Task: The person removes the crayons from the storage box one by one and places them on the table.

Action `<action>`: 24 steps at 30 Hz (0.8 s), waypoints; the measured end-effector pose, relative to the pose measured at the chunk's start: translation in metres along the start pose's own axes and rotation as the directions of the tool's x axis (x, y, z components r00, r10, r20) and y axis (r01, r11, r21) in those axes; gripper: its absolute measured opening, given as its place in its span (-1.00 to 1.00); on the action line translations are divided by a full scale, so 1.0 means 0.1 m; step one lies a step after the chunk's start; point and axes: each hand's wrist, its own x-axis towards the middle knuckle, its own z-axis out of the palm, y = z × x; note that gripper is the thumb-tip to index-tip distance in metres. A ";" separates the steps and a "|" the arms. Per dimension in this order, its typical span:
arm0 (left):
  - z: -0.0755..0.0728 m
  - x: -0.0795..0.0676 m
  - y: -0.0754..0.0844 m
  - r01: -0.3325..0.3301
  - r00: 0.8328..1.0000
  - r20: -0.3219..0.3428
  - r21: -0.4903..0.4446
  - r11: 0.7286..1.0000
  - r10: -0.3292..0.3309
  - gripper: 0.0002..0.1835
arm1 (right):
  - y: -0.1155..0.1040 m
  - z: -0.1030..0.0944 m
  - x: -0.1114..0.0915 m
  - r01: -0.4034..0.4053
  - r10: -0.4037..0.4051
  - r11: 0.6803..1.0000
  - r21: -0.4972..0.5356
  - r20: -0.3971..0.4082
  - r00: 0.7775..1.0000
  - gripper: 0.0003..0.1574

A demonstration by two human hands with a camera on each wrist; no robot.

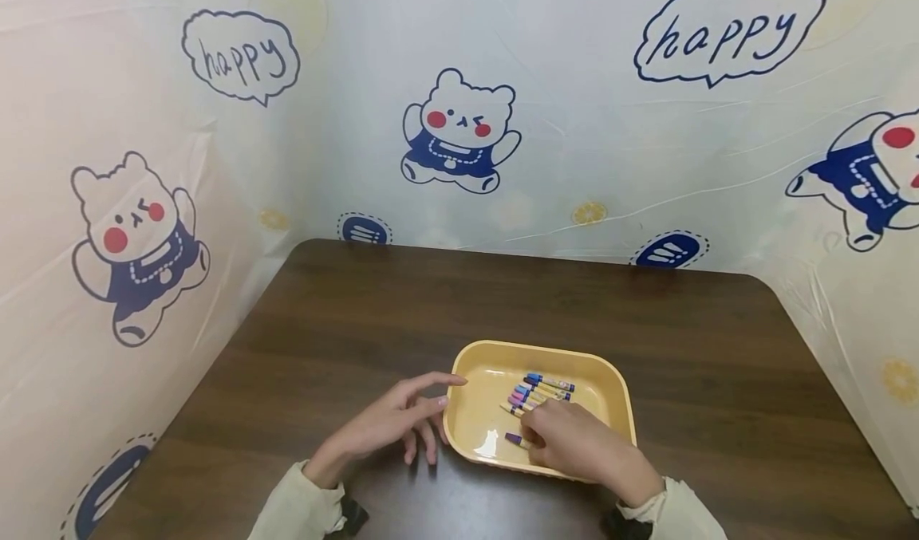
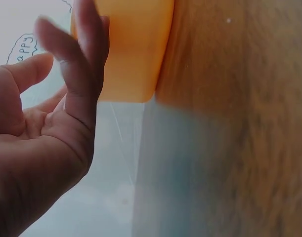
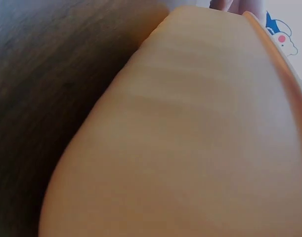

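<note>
A shallow yellow tray (image 1: 477, 420) rests on the dark wooden table, and several crayons (image 1: 551, 383) lie side by side inside it. My right hand (image 1: 574, 436) reaches over the near rim with curled fingers and pinches a purple-tipped crayon (image 1: 514, 439), whose other end is hidden by the hand. My left hand (image 1: 391, 416) is beside the tray's left end, fingers extended and spread, index fingertip over the rim. The left wrist view shows the left hand (image 2: 66, 89) against the tray's outer wall (image 2: 136, 54). In the right wrist view, the tray's outer side (image 3: 190, 138) hides the right hand.
The brown tabletop (image 1: 402, 309) stretches around the tray on all sides. Behind it and at both sides hangs a pale curtain (image 1: 574, 125) printed with bears and the word "happy".
</note>
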 end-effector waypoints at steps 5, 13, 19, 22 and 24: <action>0.00 0.00 -0.03 -0.042 0.999 0.001 -0.053 0.998 0.042 -0.44 | -0.01 -0.02 -0.01 0.005 -0.005 1.000 -0.015 -0.018 1.000 -0.64; 0.01 0.03 -0.09 -0.068 0.998 -0.026 -0.118 0.991 0.065 -0.44 | 0.07 -0.21 -0.02 0.025 -0.018 0.989 0.146 -0.053 0.998 -0.90; 0.01 0.03 -0.13 -0.083 0.996 -0.050 -0.086 0.993 0.079 -0.50 | 0.18 -0.36 -0.06 0.029 -0.003 0.948 0.318 -0.082 0.997 -0.96; 0.01 0.04 -0.13 -0.084 0.995 -0.055 -0.068 0.994 0.081 -0.49 | 0.23 -0.42 -0.08 0.016 0.021 0.932 0.363 -0.099 0.995 -0.95; 0.01 0.06 -0.13 -0.080 0.995 -0.057 -0.066 0.995 0.077 -0.49 | 0.26 -0.46 -0.10 -0.009 0.060 0.926 0.379 -0.122 0.991 -0.94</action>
